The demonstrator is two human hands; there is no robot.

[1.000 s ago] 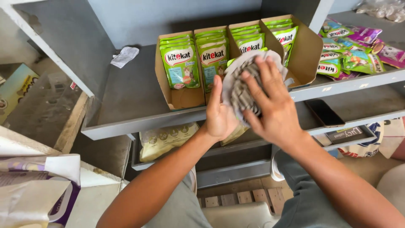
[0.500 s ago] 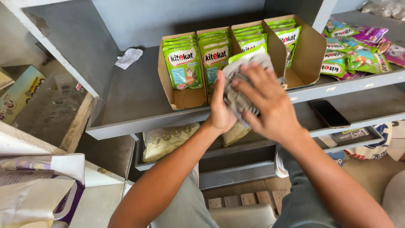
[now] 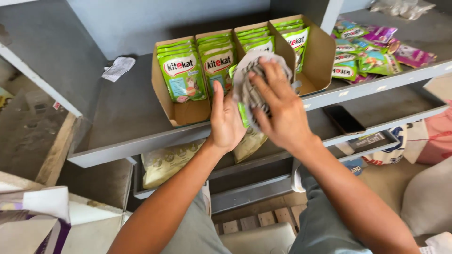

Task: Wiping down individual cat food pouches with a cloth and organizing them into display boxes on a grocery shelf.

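Left hand [image 3: 226, 120] grips green pouch [image 3: 242, 115] from behind, in front of shelf [image 3: 117, 113]. Right hand [image 3: 278, 108] presses grey cloth [image 3: 256, 80] against pouch front, fingers spread. Hands close together, pouch between them. Behind: cardboard box [image 3: 325, 56] with 4 rows of green pouches. Phone [image 3: 345, 119] on lower shelf.

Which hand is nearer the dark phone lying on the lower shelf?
Right. The right hand presses a grey cloth just left of the phone; the left hand is farther left, beyond it.

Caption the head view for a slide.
Left hand holds a green pouch while right hand wipes it with a grey cloth.
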